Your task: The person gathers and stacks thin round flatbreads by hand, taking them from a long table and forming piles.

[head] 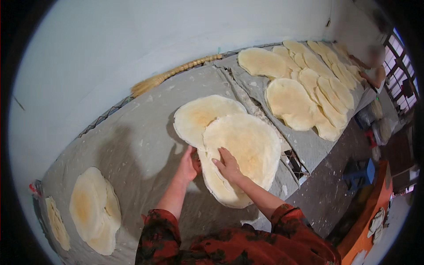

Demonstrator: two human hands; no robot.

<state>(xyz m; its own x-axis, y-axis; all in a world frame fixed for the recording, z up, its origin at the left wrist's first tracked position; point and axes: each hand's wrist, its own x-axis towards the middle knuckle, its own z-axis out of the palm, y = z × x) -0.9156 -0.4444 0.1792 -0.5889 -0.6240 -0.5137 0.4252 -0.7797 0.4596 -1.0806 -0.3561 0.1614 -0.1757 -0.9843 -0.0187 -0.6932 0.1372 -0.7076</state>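
Observation:
Before me is an overlapping pile of thin, round, pale flatbreads, browned toward the middle. The front round flatbread (251, 142) partly covers a back flatbread (198, 114); a lower flatbread (212, 180) shows beneath its near-left side. My right hand (228, 165) lies flat on the pile near its left edge, thumb and fingers apart. At the left edge of the pile is my left hand (189, 165), palm turned toward the breads. Some of its fingers are hidden, so I cannot tell whether they grip the rim. The pile casts a shadow on the grey cloth (145, 122).
Many flatbreads (308, 79) overlap at the far right, where a person (372, 71) stands. More flatbreads (87, 205) lie at left. A straw broom (169, 74) rests along the wall. A gap (255, 107) splits the cloth-covered surface. A blue stool (359, 174) stands on the floor.

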